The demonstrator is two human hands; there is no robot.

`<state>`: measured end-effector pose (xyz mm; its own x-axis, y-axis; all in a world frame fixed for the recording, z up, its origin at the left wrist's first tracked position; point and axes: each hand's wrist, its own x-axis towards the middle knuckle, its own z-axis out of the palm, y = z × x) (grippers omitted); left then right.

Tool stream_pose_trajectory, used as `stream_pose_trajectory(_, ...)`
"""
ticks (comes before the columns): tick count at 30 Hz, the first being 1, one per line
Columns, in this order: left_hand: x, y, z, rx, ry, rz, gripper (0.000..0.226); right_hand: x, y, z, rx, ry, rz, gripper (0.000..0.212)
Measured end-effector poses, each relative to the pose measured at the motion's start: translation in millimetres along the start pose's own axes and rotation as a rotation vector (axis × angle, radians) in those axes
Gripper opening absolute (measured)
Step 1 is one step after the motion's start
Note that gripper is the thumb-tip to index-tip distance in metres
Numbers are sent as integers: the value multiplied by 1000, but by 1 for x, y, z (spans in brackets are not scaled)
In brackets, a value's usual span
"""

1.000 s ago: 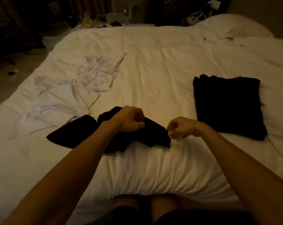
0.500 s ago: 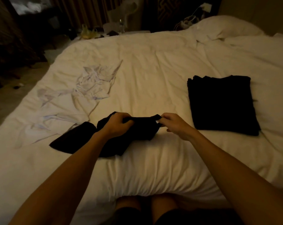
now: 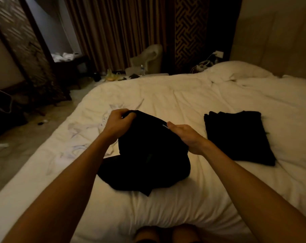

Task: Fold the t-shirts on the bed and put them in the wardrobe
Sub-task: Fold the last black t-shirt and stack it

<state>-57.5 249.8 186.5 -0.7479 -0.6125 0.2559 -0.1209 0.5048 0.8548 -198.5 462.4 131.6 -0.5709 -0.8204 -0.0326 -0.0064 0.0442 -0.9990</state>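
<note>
A black t-shirt point(image 3: 148, 158) hangs lifted over the white bed point(image 3: 183, 99), its lower part still bunched on the duvet. My left hand point(image 3: 117, 123) grips its top edge on the left. My right hand point(image 3: 185, 135) holds the top edge on the right, fingers curled over the cloth. A folded black t-shirt point(image 3: 236, 135) lies flat to the right. A crumpled white t-shirt point(image 3: 85, 132) lies on the duvet to the left, partly hidden by my left arm.
A pillow point(image 3: 236, 71) sits at the bed's far right by the headboard. Beyond the bed stand curtains point(image 3: 117, 32), a light chair point(image 3: 150, 58) and a cluttered dark table point(image 3: 68, 62). Floor with scattered items runs along the left side.
Both hands have raised the black t-shirt off the duvet and spread apart along its top edge. The camera has tilted up, showing more of the room.
</note>
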Motion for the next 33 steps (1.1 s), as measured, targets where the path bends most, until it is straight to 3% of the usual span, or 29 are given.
stream_pose_trajectory(4,-16,4,-23,-4,15,-31,18,-19,9,9,-119,-307,118,55)
stream_pose_trajectory(7,-29,0,-35,45,-31,-43,17,-29,16,15,-332,-397,215,43)
stream_pose_trajectory(10,-36,-9,-47,71,-22,-57,19,-34,15,15,-490,-416,235,45)
stream_pose_trajectory(13,-42,-17,-61,51,-5,-57,18,-38,8,10,-594,-373,241,43)
stream_pose_trajectory(17,-52,-29,-81,42,61,-58,18,-52,-3,3,-545,-314,300,48)
stream_pose_trajectory(20,-61,-35,-91,54,62,-75,19,-61,-8,0,-466,-245,282,39)
stream_pose_trajectory(23,-71,-37,-99,83,38,-95,23,-67,-19,-1,-329,-106,173,32)
stream_pose_trajectory(26,-75,-31,-108,94,9,-84,19,-72,-36,-4,-276,47,5,55)
stream_pose_trajectory(29,-79,-15,-113,108,27,-36,14,-80,-61,-2,-474,166,-195,25)
stream_pose_trajectory(33,-80,10,-124,105,67,54,13,-93,-106,0,-789,264,-392,19)
